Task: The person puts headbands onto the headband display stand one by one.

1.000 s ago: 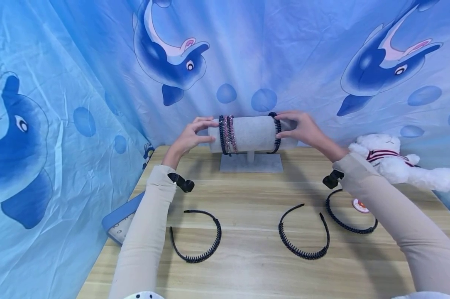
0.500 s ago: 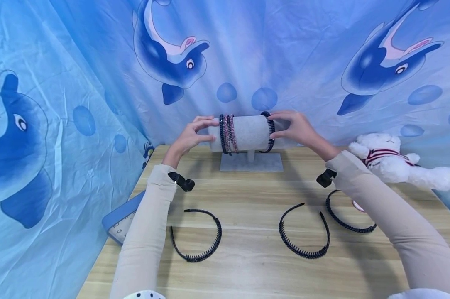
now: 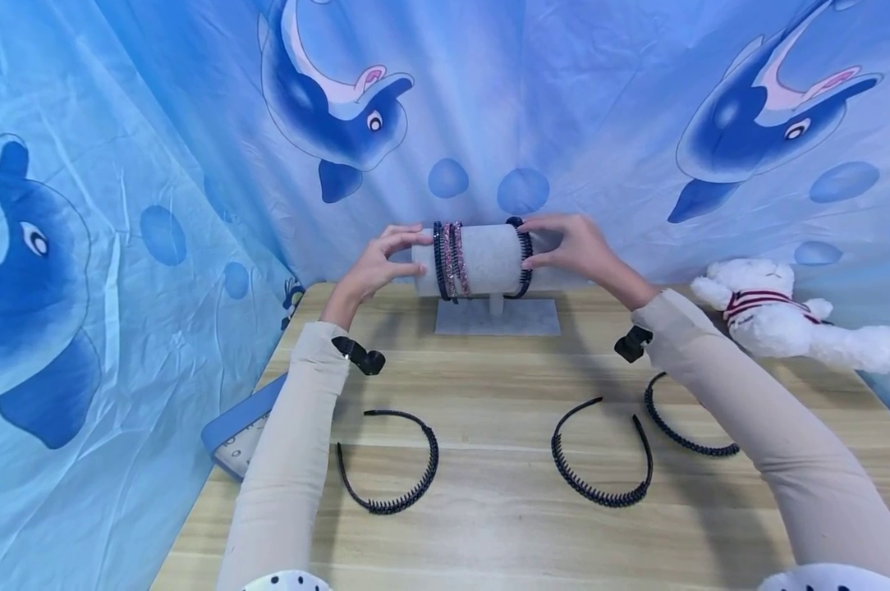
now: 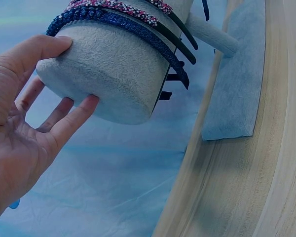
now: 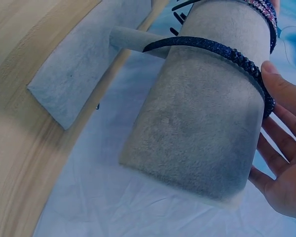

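Note:
A grey padded headband display stand (image 3: 485, 254) stands at the back of the table, its roll lying level on a short post. My left hand (image 3: 374, 267) holds the roll's left end, thumb and fingers around it. Beside those fingers sit a dark blue headband (image 4: 133, 29) and two pink glittery headbands (image 3: 456, 261). Right of the middle, a dark toothed headband (image 3: 525, 263) hangs over the roll. My right hand (image 3: 574, 246) grips it; in the right wrist view the thumb lies at its braided part, with the other fingers behind the roll.
Three dark toothed headbands lie on the table: one at front left (image 3: 404, 502), one at front centre right (image 3: 600, 495), one farther right (image 3: 689, 443) partly under the right sleeve. A white plush toy (image 3: 763, 316) lies at the right, a blue-edged case (image 3: 241, 435) at the left.
My right hand has slid the dark headband leftward along the roll, towards the pink ones. The left hand stays at the roll's left end.

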Demonstrator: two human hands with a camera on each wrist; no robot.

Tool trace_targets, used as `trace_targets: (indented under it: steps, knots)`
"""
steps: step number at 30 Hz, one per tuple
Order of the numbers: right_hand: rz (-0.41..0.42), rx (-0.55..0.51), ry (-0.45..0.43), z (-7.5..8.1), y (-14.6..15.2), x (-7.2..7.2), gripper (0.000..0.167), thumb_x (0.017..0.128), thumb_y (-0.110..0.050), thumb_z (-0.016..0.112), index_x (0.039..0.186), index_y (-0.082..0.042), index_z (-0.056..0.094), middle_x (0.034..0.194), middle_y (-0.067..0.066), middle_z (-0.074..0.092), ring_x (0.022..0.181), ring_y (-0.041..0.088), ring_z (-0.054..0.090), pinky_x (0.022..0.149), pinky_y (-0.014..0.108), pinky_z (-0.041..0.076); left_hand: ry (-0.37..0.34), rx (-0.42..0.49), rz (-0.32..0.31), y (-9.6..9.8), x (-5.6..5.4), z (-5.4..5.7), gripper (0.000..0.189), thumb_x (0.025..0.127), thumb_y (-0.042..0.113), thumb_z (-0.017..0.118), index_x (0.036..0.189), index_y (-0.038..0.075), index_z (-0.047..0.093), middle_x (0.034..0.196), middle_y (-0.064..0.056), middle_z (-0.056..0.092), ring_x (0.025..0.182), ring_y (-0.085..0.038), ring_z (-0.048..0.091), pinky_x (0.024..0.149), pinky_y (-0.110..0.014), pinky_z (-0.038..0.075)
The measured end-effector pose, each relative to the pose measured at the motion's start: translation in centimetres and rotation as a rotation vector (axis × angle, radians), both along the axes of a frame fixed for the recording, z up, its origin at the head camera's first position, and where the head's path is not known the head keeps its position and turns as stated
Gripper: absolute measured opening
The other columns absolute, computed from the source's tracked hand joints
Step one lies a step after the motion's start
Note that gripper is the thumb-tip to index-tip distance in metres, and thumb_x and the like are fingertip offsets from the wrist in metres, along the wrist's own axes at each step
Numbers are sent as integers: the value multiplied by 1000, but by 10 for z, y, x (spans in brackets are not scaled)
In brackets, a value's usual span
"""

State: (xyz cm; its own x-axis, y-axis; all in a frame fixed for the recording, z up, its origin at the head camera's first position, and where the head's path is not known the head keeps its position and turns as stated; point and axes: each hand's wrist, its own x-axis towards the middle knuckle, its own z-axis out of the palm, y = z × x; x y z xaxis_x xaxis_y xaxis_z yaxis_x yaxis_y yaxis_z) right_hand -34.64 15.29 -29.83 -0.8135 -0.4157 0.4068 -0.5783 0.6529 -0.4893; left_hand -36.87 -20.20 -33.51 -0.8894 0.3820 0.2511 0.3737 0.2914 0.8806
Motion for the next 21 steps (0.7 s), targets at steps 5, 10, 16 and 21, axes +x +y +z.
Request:
trace_targets:
  steps: [5,10,16,21]
  knots:
    - [4,21,-44,5,-6,-4,57,76,-18,91,129,-8,70,140,13,65,137,34,54,121,52,37,-5,0,1,-1,0,0,50,88,8,79,135,9,65,157,-1,42,146,-28,39,124,-57,30]
    - [-5,50,-92,9,-12,-7,58,78,-22,90,131,-11,69,143,11,63,141,34,50,123,53,34,-22,-7,6,-1,0,2,51,89,8,78,138,9,63,159,0,40,148,-29,36,124,-53,31]
    - [6,48,-129,11,-22,-11,58,78,-22,90,132,-11,69,144,12,62,143,34,47,123,52,34,-45,-13,4,0,5,7,53,89,4,76,139,4,60,161,-7,37,149,-33,34,124,-52,32]
    - [17,31,-139,11,-31,-13,58,79,-21,90,131,-10,69,143,12,63,143,33,47,124,49,33,-55,-17,-4,4,20,19,51,90,3,75,139,3,61,161,-11,36,149,-35,34,124,-53,32]
